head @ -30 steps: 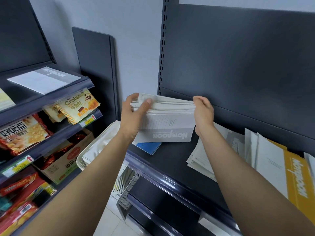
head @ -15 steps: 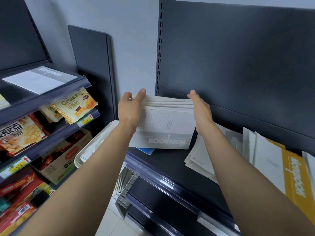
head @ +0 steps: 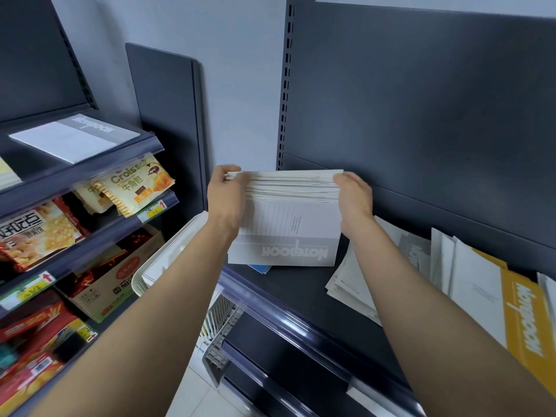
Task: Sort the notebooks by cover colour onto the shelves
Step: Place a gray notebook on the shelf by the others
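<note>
Starting at the front edge of the dark shelf (head: 301, 323): a yellow notebook (head: 523, 320) lies flat by the right edge, with a messy pile of pale notebooks (head: 352, 284) just left of it. Further back, toward the left end, a stack of grey notebooks (head: 285, 233) is held upright, a blue notebook (head: 260, 268) peeking out underneath. The left hand (head: 225, 197) grips the stack's left end, fingers curled over the top. The right hand (head: 355, 197) clamps the right end. The back panel (head: 421, 115) is just behind.
</note>
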A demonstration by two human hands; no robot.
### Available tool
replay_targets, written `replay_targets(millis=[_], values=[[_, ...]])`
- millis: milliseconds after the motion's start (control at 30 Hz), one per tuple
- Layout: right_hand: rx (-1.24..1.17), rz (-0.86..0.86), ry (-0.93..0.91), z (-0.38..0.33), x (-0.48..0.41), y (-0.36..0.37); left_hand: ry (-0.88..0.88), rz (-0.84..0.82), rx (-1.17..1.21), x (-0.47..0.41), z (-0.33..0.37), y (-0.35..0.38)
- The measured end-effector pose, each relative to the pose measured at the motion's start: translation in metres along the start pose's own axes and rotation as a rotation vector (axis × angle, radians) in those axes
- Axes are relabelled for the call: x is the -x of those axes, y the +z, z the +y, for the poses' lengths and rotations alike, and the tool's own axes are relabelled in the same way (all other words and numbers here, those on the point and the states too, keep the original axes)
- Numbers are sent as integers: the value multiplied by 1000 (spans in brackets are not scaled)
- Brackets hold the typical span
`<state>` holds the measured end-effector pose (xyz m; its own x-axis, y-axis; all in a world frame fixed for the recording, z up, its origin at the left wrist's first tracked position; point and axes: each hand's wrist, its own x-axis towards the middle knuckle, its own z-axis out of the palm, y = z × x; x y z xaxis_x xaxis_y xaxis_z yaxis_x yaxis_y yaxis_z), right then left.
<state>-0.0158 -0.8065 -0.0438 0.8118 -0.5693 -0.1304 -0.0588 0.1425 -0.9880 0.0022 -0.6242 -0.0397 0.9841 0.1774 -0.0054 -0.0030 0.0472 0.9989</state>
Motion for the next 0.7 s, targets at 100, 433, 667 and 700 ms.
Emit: replay_targets(millis=[100,433,667,700], values=[[-112,41,-68,-7,1,3,93,13,64,1,6,2],[-5,52,90,2,-14,-8,87,-105,-18,1,-6,4],[-49,55,-11,4,-11,-7,89,-83,-35,5,-10,3],[-57,52,-11,2,-10,-6,70,-120,-30,4,-6,3]])
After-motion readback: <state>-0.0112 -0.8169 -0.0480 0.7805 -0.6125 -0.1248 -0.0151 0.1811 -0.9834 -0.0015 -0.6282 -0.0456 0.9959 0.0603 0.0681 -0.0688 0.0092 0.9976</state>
